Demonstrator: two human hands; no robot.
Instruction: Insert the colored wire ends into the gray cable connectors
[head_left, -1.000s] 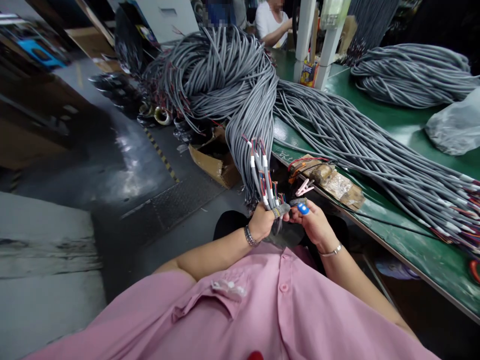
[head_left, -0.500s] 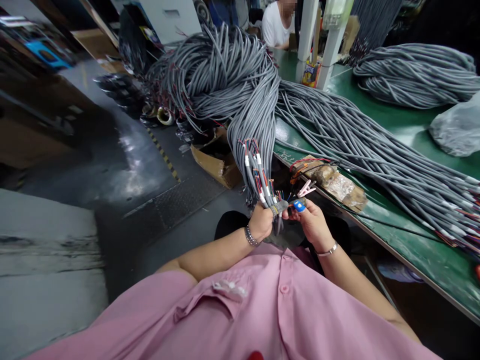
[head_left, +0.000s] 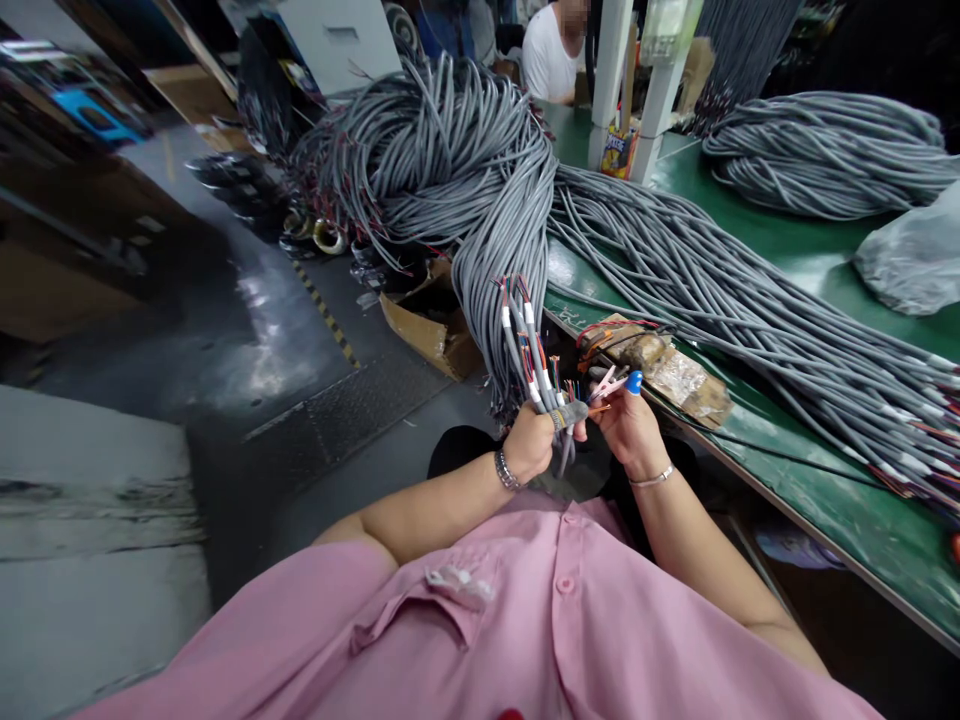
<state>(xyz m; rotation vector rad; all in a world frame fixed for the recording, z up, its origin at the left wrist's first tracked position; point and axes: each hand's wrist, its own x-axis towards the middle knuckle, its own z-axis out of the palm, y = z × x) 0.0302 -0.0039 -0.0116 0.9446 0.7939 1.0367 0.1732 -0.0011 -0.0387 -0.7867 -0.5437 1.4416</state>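
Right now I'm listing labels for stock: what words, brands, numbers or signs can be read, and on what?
No text reads with certainty.
Colourful packet by the posts: lettering too blurred.
Green table: pale scrawl, too faint.
Carton at left: whitish label, too small.

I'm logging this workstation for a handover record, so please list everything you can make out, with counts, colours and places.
Held cables: several, grey with white bands, left hand
Cable heaps: three, grey, behind the held cables, along the table, its far right
Table: one, green, right
Clip: one, pink, by right hand
Plastic bag: one, translucent, table's right
Open carton: one, brown, floor
Posts: two, white, far side
Stool: one, blue, far left
Co-worker: one, white shirt, background
Left hand: one, grey finger cover, centre
Right hand: one, blue thumb cover, beside it
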